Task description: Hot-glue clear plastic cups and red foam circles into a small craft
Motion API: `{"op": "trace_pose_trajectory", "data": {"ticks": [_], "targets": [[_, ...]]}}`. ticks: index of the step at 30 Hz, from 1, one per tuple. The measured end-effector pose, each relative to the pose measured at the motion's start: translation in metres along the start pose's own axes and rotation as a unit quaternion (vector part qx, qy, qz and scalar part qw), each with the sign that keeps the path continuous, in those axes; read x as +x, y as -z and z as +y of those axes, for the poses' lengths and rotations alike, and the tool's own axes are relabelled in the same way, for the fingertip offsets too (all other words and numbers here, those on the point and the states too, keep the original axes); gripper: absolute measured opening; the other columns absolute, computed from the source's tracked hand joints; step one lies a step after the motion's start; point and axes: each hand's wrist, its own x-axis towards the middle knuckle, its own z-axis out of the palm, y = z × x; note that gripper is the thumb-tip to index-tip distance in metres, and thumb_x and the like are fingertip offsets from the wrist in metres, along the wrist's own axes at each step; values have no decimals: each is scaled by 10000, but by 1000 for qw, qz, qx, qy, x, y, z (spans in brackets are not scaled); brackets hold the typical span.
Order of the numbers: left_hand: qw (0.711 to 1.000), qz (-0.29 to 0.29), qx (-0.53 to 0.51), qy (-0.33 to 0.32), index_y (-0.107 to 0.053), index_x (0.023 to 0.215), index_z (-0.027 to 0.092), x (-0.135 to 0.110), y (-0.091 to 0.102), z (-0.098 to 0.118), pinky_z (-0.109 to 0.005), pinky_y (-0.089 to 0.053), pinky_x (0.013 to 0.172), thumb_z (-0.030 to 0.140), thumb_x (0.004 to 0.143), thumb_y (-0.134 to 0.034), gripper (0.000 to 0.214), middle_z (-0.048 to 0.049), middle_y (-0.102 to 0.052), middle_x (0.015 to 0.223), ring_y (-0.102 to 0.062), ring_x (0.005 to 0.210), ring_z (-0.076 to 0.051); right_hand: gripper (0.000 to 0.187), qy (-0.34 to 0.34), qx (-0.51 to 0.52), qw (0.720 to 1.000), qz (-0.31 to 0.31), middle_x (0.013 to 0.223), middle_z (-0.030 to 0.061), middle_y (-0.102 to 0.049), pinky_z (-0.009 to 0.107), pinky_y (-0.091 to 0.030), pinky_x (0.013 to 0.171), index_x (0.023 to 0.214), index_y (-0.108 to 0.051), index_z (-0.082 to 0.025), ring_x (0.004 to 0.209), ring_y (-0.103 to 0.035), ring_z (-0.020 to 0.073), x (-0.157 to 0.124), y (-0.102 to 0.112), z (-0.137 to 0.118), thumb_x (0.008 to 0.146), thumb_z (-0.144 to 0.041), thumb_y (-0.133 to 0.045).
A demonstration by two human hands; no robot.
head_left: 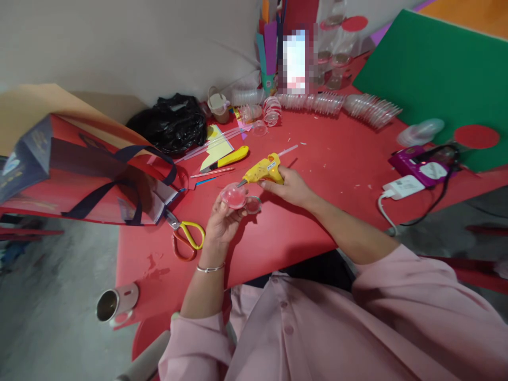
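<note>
My left hand (227, 219) is closed around a small clear plastic cup (234, 196), its round face turned up. A second clear round piece (253, 205) sits beside it at my fingertips; whether the two are joined I cannot tell. In my right hand (293, 186) is a yellow hot glue gun (262, 170), my fingers wrapped round its handle. Its metal nozzle points down-left and meets the cup's rim or hovers just over it. A clear glue stick (288, 150) pokes out of the gun's back end.
Scissors (188, 236) and a yellow utility knife (228, 159) lie left on the red table (301, 233). Stacked clear cups (313, 102) line the back. A mug (119, 304) stands near the front-left edge, a purple power box (423, 168) at right, a bag (95, 174) at left.
</note>
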Motion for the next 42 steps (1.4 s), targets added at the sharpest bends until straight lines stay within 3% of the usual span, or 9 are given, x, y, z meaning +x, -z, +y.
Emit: {"op": "trace_pose_trajectory", "data": {"ticks": [7, 12, 19, 28, 34, 42], "targets": [[995, 0, 41, -86, -729, 1250, 292, 5, -2, -7, -304, -657, 817, 438, 651, -1061, 700, -96, -792, 1322, -818, 1100, -267, 492, -3, -4, 1000, -4, 1088, 80, -823, 369, -556, 863, 1124, -781, -182, 938, -732, 239, 2, 0, 3, 846, -588, -797], [989, 4, 65, -133, -757, 1258, 268, 10, -1, -13, -328, -675, 880, 427, 602, -1083, 750, -101, -808, 1287, -808, 1150, -280, 506, 10, 8, 1000, -3, 1103, 87, -830, 383, -565, 870, 1128, -783, -179, 952, -745, 254, 2, 0, 5, 843, -597, -797], [962, 53, 137, -232, -772, 1221, 323, 11, 1, -18, -396, -682, 992, 409, 575, -1096, 729, -51, -789, 1307, -791, 1186, -267, 530, 15, 18, 1000, -14, 1101, 99, -823, 382, -565, 864, 1143, -773, -154, 952, -749, 257, 3, 1, 4, 841, -589, -788], [847, 132, 318, -406, -671, 1324, 241, 6, -1, -23, -410, -629, 1090, 376, 733, -1006, 692, -95, -703, 1354, -727, 1265, -258, 504, -14, 47, 998, -38, 1023, 86, -803, 365, -561, 814, 1126, -789, -165, 886, -717, 231, 1, -1, 4, 841, -581, -810], [727, 152, 435, -509, -584, 1378, 245, 6, 2, -22, -466, -601, 1090, 399, 848, -920, 646, -105, -637, 1326, -680, 1268, -268, 517, -49, 90, 993, -63, 909, 42, -752, 298, -488, 663, 1095, -777, -172, 703, -602, 144, -1, -5, 5, 831, -613, -832], [577, 145, 519, -614, -538, 1385, 262, 4, 6, -19, -470, -615, 1025, 145, 849, -821, 618, -106, -548, 1330, -644, 1239, -265, 503, -68, 139, 983, -100, 894, 30, -744, 263, -467, 619, 1079, -785, -177, 663, -561, 114, -2, -8, 3, 812, -596, -862]]}}
